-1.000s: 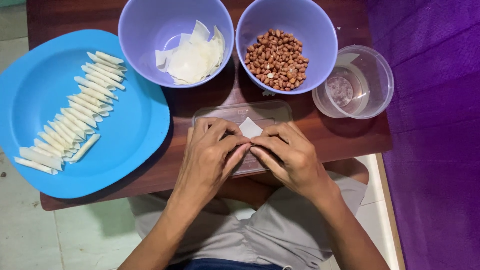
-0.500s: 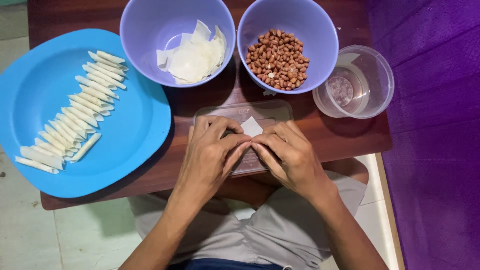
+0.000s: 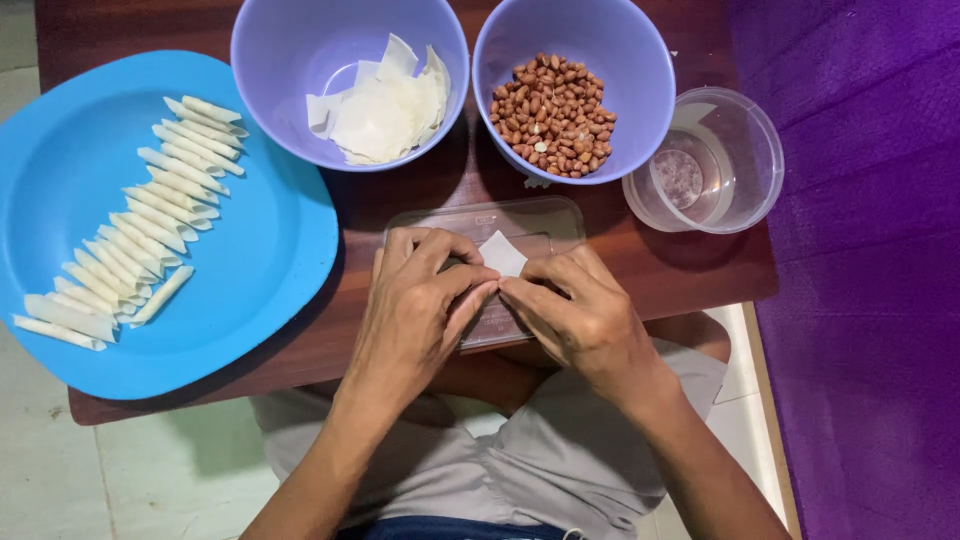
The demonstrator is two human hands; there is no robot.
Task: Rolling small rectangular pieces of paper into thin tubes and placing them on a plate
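At frame centre I see my left hand (image 3: 420,300) and right hand (image 3: 580,315) pinching 1 white wrapper (image 3: 502,254) together over a clear lid (image 3: 520,225).

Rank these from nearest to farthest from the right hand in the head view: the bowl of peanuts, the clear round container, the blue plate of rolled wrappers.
From the right hand:
1. Purple bowl of peanuts, straight ahead on the table, just past the fingertips.
2. Clear round plastic container, ahead and to the right.
3. Blue plastic plate of rolled white wrappers, far left, beyond the left hand.
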